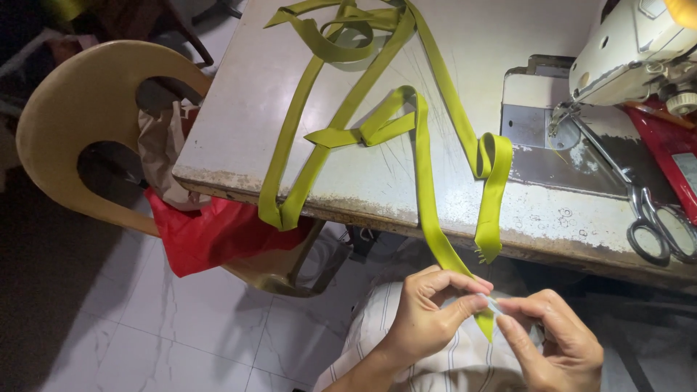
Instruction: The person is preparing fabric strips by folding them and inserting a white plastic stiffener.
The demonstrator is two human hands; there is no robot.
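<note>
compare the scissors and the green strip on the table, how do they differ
The scissors are metal with dark handles, lying wholly on the table by the sewing machine. The green strip is soft cloth, looped and twisted, hanging over the edge to the left hand and right hand. No hand touches the scissors.

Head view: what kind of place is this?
Likely a small sewing workshop: a sewing machine on a worn table, scissors, and olive-green fabric strips that both hands work on.

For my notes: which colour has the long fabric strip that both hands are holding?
The fabric strip is olive-green, plain with no pattern; the head view shows it best.
</note>
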